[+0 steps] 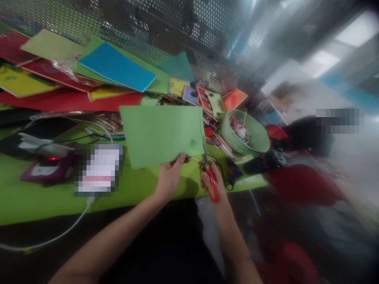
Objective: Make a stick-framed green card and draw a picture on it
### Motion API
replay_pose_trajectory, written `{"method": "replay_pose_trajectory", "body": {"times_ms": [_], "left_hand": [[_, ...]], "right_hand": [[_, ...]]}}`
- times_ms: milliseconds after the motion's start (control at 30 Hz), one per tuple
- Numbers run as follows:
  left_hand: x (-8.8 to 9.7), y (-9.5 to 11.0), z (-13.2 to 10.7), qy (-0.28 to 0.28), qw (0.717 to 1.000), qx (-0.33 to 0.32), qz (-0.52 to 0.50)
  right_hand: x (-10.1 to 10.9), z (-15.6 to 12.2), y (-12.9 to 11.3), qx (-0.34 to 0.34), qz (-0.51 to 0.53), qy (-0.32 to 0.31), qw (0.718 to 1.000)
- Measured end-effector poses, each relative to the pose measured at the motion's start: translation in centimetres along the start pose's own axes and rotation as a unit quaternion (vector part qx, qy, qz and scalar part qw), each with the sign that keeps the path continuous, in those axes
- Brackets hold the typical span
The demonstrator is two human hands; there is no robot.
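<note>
A sheet of light green paper is held up over the table, its lower edge pinched between the thumb and fingers of my left hand. My right hand grips a pair of scissors with orange-red handles. The scissor blades point away from me, along the right edge of the sheet, where a narrow strip of the paper shows beside them. Whether the blades are apart or closed is too blurred to tell. Something small and thin shows by my left thumb, too unclear to name.
Coloured paper and cards, with a blue sheet on top, are piled along the back. A green plastic basket holds scraps at the right. A lit phone on a white cable lies left, near a purple device. Perforated metal stands behind.
</note>
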State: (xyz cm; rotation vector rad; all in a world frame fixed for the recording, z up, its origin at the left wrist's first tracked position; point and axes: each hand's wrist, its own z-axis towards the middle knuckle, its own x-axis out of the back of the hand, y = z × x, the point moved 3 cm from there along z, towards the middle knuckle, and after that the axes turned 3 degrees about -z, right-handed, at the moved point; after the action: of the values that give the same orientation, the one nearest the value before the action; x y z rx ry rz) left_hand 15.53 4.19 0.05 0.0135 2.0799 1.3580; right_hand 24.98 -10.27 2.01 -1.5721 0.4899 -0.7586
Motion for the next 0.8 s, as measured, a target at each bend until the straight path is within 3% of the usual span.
{"method": "replay_pose_trajectory", "body": {"times_ms": [233,633,800], "left_hand": [[0.4,0.0,0.2,0.007,0.999,-0.027,0.041],[0.4,0.4,-1.1,-0.019,0.993,-0.009,0.117],[0.5,0.5,-0.8,-0.015,0.992,-0.016,0.128]], "right_hand": [[-0.2,-0.1,-0.2,-0.02,0.017,-0.04,0.999],[0.0,0.6,0.5,-0.016,0.003,0.007,1.0],[-0.1,0.3,0.3,-0.007,0.009,-0.005,1.0]]}}
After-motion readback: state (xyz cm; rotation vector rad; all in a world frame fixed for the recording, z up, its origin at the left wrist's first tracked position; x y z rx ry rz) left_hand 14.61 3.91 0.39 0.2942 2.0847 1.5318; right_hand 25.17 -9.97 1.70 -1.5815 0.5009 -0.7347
